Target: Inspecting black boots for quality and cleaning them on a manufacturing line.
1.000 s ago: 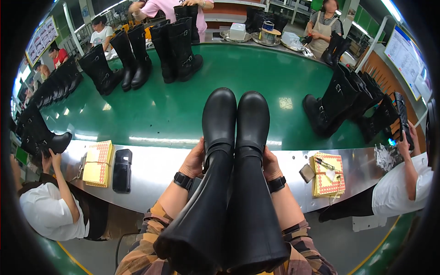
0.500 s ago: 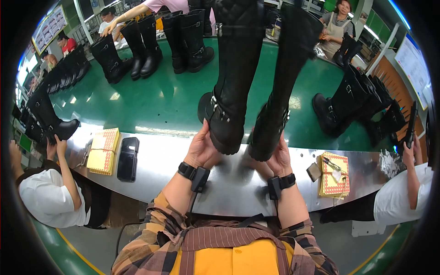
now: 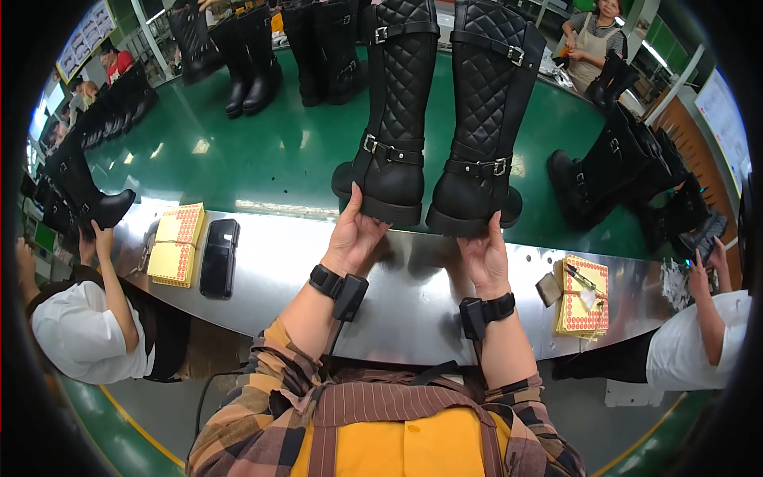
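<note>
Head view: tall black quilted leather-look boots (image 3: 401,103) now swung upright, so buckled backs show. Left hand (image 3: 355,240), half-curled, cups left heel (image 3: 393,211) just above it; right hand (image 3: 486,256), likewise half-curled, cups right heel (image 3: 456,223).

1 head-worn fisheye, facing down

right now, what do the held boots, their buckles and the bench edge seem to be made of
Boots: leather or a synthetic lookalike, softly glossy, with quilted shafts. Buckles: probably metal, polished, silvery with bright glints. Bench edge: likely bare metal, perhaps steel, smooth, showing blurred reflections.
</note>
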The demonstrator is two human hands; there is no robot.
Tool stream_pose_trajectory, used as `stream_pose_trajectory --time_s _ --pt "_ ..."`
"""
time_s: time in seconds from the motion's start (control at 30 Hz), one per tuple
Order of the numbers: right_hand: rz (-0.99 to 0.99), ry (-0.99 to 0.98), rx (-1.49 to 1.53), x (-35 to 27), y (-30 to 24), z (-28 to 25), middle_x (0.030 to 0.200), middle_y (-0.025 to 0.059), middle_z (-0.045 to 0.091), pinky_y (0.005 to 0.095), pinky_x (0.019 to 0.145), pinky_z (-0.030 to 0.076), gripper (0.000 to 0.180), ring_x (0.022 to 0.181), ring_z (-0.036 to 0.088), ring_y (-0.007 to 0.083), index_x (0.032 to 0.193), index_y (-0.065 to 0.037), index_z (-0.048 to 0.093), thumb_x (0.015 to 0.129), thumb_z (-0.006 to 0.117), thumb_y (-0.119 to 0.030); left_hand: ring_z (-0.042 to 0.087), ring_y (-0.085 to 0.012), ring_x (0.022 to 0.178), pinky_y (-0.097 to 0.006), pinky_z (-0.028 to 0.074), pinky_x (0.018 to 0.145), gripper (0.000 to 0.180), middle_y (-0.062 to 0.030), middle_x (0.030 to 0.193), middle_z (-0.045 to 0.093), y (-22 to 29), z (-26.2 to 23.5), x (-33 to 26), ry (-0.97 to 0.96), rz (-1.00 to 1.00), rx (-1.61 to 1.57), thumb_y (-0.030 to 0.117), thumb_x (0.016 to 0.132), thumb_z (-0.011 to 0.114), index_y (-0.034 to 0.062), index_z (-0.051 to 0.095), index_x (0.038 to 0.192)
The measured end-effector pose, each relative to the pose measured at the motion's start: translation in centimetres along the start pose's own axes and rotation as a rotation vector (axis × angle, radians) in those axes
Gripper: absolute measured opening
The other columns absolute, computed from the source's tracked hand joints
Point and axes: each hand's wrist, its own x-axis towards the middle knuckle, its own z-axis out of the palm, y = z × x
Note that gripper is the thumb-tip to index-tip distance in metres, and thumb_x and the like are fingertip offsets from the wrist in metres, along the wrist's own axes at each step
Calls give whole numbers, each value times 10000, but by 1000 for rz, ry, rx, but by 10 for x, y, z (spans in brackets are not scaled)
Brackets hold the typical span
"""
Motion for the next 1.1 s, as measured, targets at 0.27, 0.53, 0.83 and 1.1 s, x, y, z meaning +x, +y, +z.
stream_pose_trajectory --time_s 0.27,0.53,0.83,1.1 --pt "5 -41 -45 10 -3 -4 1445 94 455 432 1120 385 513 1316 452 262 1405 -88 407 985 535 -353 513 -203 1236 -394 401 1070 547 -65 1363 527 2 2 6 -5 -12 58 464 968 527 109 444 1376" --pt "5 -102 -96 2 4 -16 1470 97 437 444 1117 370 514 1335 437 278 1447 -109 375 1022 426 -391 428 -204 1335 -403 338 1099 571 -36 1479 435 -1 -11 -4 -95 -25 6 450 992 481 154 349 1463" --pt "-16 -134 -106 2 -9 -16 1454 96 452 460 1125 348 520 1332 436 288 1430 -93 395 1002 484 -375 450 -220 1323 -431 347 1091 546 -45 1461 458 -2 -4 -1 -98 -24 14 411 988 514 152 368 1446" --pt "137 -341 -231 15 -5 -28 1495 118 396 463 1147 278 702 1394 354 286 1484 -62 304 931 640 -334 491 -244 1294 -423 343 1131 658 -88 1417 507 3 7 -7 -358 -301 -263 511 931 567 106 423 1429"
